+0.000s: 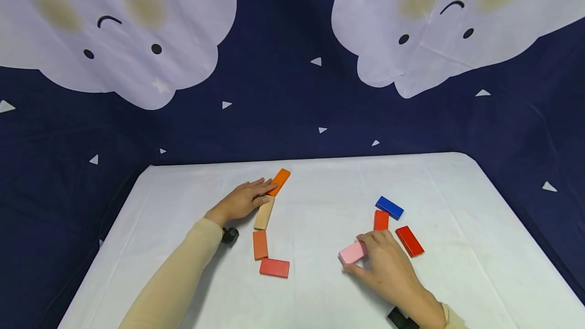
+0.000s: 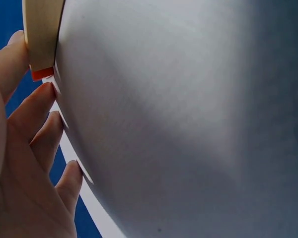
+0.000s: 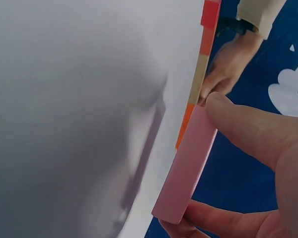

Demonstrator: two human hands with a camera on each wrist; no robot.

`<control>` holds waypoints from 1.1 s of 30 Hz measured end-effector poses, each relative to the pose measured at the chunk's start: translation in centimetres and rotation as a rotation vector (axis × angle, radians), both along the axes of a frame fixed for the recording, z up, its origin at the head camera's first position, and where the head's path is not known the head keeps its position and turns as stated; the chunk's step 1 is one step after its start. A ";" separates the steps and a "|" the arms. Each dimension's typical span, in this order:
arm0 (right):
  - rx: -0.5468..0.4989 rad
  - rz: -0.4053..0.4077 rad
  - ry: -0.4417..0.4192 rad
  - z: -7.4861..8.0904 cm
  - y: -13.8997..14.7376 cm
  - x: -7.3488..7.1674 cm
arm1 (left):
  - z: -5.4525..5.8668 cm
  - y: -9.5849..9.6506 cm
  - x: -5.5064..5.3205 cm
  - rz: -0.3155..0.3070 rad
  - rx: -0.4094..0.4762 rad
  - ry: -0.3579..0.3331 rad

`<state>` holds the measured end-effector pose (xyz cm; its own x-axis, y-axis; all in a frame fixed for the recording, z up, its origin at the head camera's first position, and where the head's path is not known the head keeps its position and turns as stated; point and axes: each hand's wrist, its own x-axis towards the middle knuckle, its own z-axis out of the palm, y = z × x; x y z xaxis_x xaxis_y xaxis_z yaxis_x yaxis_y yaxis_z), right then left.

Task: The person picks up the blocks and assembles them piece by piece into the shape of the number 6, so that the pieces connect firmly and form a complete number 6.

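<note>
My right hand point(image 1: 388, 268) pinches a pink rectangular block point(image 1: 353, 252) between thumb and fingers. In the right wrist view the pink block point(image 3: 186, 166) is held at its two ends, with its shadow apart from it on the cloth. On the left, my left hand point(image 1: 239, 203) rests with extended fingers at a bright orange block point(image 1: 281, 179), its thumb by a beige block point(image 1: 264, 213). These two form the far end of a bent row. A darker orange block point(image 1: 260, 245) and a coral red block point(image 1: 274, 267) continue it nearer me.
Right of the pink block lie a red block point(image 1: 381, 220), partly behind the right hand, a blue block point(image 1: 389, 207) at its far end, and another red block point(image 1: 410, 241). White cloth covers the table point(image 1: 315, 207); a navy cloud-print curtain point(image 1: 283, 116) hangs behind.
</note>
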<state>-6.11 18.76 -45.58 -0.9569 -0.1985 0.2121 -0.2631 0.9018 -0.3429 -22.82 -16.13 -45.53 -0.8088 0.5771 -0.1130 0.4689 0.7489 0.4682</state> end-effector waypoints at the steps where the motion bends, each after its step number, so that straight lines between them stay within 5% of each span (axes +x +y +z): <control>1: 0.002 0.005 0.004 0.0 -0.2 0.0 | 0.0 0.0 0.0 0.003 0.002 -0.002; 33: 0.055 0.078 -0.059 -0.3 -5.2 -0.2 | 0.0 0.3 -0.1 -0.002 -0.020 0.004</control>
